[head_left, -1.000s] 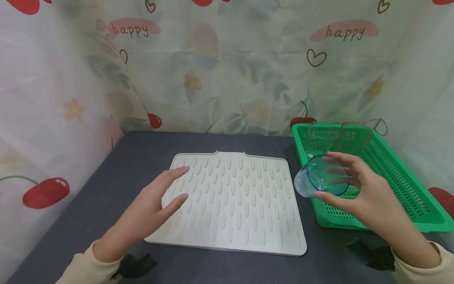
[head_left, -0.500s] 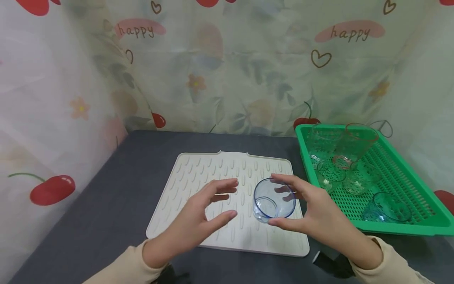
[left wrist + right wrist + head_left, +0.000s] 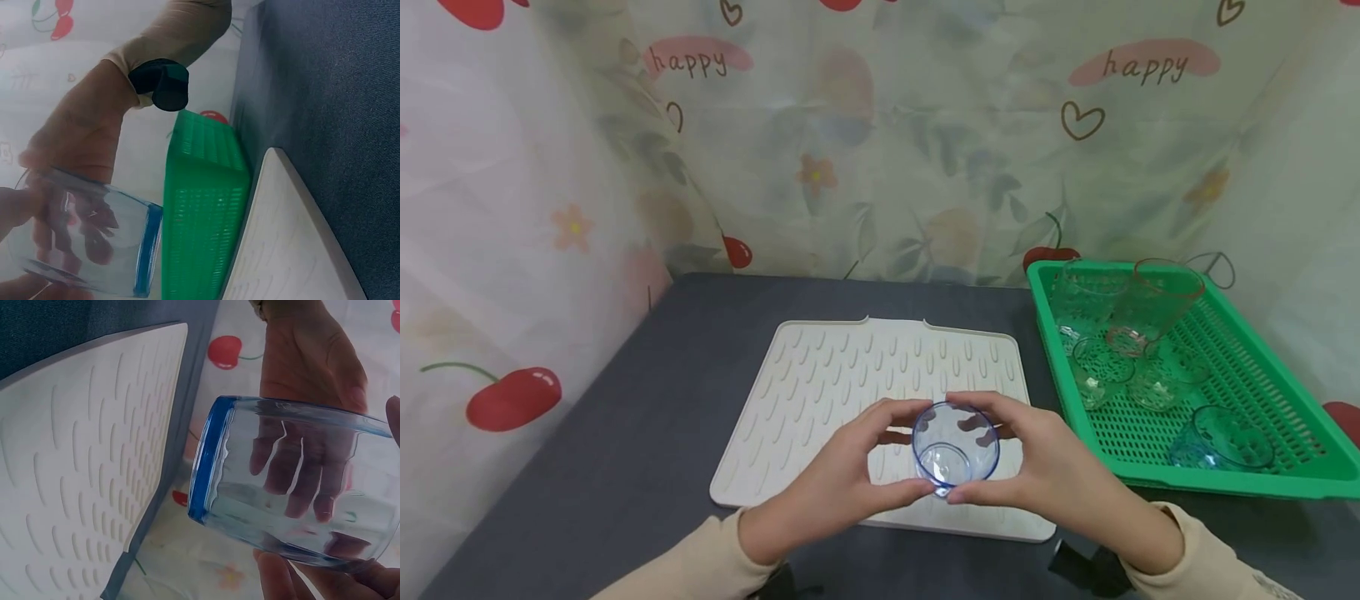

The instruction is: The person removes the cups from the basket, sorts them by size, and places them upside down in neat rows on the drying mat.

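The cup is up in the air over the near part of the white mat, with its mouth facing up. The right hand has its thumb and fingers bent round one side of the cup. The left hand makes the same bent shape round the other side, with its fingertips at the glass. Both hands are only part closed, since the cup fills the space between them. The worst thing now would be a drop. The cup looks smooth, so it could slip if the hands squeeze too softly, or if one lets go too soon. If the two hands push unevenly, the cup could tip. The mat has lots of little bumps, so the cup might wobble if its bottom comes down crooked. It is also near the mat's front edge, so if it lands too close, it could sit half on the table. A sleeve swinging right could bump the green basket.
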`<state>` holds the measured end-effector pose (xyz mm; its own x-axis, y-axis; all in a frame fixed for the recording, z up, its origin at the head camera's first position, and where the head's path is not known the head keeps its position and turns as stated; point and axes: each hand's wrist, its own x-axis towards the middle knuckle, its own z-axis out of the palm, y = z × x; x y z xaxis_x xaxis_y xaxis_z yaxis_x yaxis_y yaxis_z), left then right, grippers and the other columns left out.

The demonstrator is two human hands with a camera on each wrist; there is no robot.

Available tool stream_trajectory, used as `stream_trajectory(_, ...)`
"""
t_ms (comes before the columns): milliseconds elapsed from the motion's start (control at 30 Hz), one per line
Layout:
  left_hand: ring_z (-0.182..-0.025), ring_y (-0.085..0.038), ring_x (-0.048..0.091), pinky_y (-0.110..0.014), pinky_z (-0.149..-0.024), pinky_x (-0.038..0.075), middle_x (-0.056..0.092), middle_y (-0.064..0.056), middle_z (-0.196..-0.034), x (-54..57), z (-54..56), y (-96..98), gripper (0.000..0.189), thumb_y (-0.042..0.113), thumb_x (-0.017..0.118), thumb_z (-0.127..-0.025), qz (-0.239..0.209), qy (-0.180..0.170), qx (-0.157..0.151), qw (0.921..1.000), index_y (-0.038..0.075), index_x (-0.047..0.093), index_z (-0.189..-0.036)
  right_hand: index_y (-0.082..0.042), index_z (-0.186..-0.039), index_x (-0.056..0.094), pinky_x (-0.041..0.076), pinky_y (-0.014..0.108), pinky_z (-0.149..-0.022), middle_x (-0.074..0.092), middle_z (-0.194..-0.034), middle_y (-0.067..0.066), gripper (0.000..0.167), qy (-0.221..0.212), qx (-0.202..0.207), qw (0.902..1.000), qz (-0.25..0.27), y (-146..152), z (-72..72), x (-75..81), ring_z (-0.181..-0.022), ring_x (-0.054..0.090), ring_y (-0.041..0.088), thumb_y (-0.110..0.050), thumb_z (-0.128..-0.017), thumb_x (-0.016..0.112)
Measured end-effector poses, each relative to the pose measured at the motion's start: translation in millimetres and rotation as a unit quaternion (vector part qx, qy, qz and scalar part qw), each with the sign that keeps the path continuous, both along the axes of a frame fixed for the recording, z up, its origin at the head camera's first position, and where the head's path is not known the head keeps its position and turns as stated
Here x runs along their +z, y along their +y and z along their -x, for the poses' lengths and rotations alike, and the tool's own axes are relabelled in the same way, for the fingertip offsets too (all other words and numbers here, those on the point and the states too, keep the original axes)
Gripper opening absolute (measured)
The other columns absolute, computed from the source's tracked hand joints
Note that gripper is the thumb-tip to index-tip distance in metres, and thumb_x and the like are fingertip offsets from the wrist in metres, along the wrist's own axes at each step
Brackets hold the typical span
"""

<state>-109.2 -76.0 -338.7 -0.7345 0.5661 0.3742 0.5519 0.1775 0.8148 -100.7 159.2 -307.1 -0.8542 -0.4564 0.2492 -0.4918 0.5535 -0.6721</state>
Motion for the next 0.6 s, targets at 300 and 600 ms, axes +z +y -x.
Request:
stream_trajectory(300,-0.121,-0.014,0.053,-0.029,-0.096,0.05,0.055,0.001,-0.131,-2.0,-0.3,1.0,0.072,0.016,0.081,-0.079,0.0,0.001,0.009,1.0,0.015,0.044,-0.141,-0.018,-0.13,0.055,0.055,0.03,-0.081,0.062,-0.118,-0.008,0.076,0.004,0.004,1.0,0.004,-4.5,-1.0,-0.5,-0.096,0.061,0.008,-0.049,-0.067,0.084)
stream_trajectory(600,-0.118,-0.014,0.055,-0.029,-0.092,0.052,0.057,0.001,-0.131,-1.8,-0.8,-0.5,0.076,0.017,0.084,-0.075,-0.001,0.035,0.025,0.9991,0.015,0.046,-0.14,-0.02,-0.131,0.055,0.055,0.029,-0.085,0.06,-0.12,-0.007,0.077,0.023,0.005,0.9997,0.013,-6.4,-3.2,-0.9,-0.098,0.061,0.007,-0.051,-0.067,0.084)
